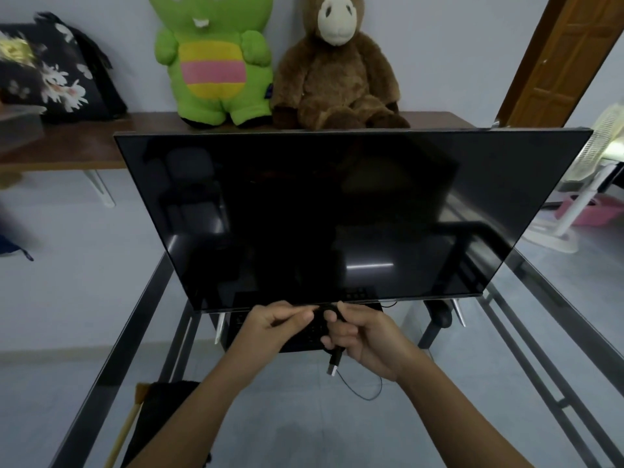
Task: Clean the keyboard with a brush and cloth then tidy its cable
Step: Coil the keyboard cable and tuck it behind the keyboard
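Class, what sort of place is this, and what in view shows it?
Probably a room in a home: a green plush toy and a brown plush horse sit on a wooden shelf behind a monitor, with a pedestal fan at right.

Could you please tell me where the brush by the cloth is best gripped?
Probably take the brush by its slim wooden handle, coming from its left: the black cloth lies close along its right side, and the wide bristle end points away from you.
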